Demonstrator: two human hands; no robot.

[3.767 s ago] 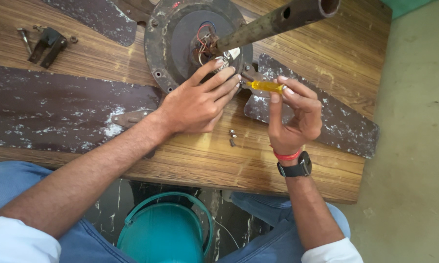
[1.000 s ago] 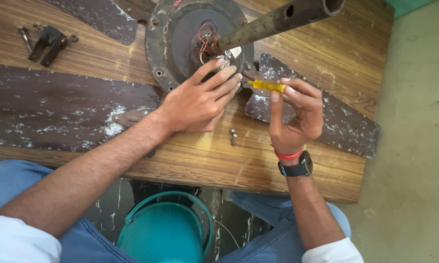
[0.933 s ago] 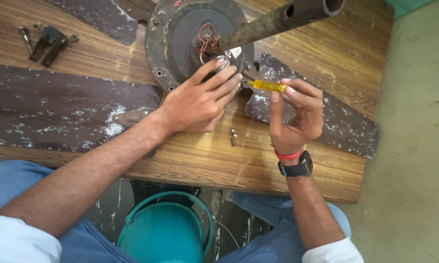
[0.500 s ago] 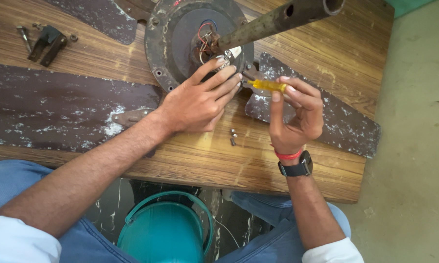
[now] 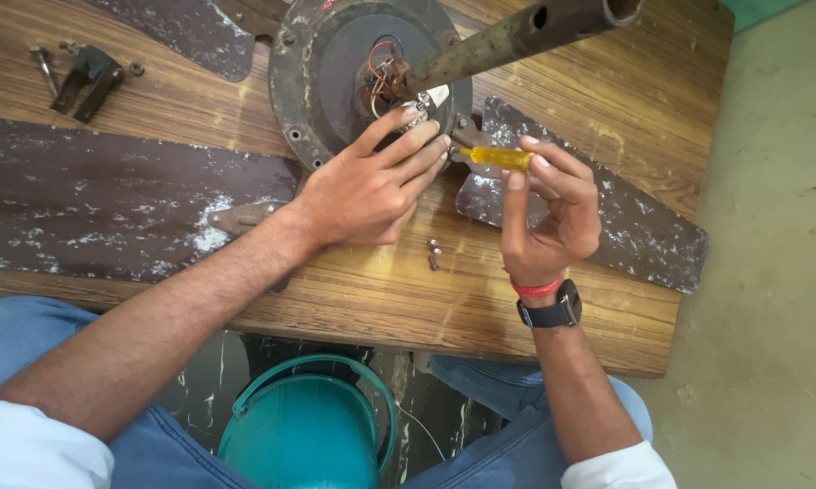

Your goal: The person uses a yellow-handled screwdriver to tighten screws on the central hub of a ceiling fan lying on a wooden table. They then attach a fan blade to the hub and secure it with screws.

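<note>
A rusty ceiling fan motor [image 5: 336, 68] lies on the wooden table [image 5: 354, 299], its downrod [image 5: 517, 36] slanting up to the right and wires showing at the hub. My left hand [image 5: 372, 181] rests flat against the motor's near rim, fingers on a small white part. My right hand [image 5: 548, 213] pinches a yellow-handled screwdriver [image 5: 499, 158], whose tip points left at the motor's edge. Two worn brown blades lie attached: a long blade [image 5: 109, 213] on the left and a shorter blade [image 5: 607, 199] under my right hand.
Small loose screws [image 5: 433, 254] lie on the table between my hands. A dark metal bracket with bolts [image 5: 86, 80] sits at the far left. A teal bucket [image 5: 308, 426] stands on the floor between my knees. Grey floor runs along the right.
</note>
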